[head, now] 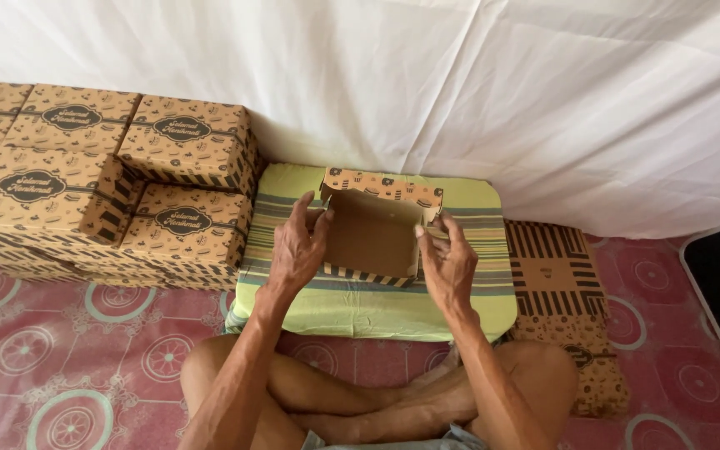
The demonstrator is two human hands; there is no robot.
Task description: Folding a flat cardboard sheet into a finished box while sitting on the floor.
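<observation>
Open cardboard box [374,237] between both hands, on striped cushion [377,304] | left hand [297,247] fingers pinching left wall | right hand [447,265] pinching right wall | step: likely squaring walls; flaps need tucking | finished boxes [102,179] left of left hand.

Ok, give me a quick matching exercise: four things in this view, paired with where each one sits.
Things:
1. open cardboard box
2. stack of closed boxes
3. flat unfolded box blanks
4. striped green cushion

Places:
A. on the floor, right of the cushion
B. between the left hand and right hand
C. piled at the left by the white sheet
D. under the open box

Pairs: 1-B, 2-C, 3-A, 4-D
</observation>
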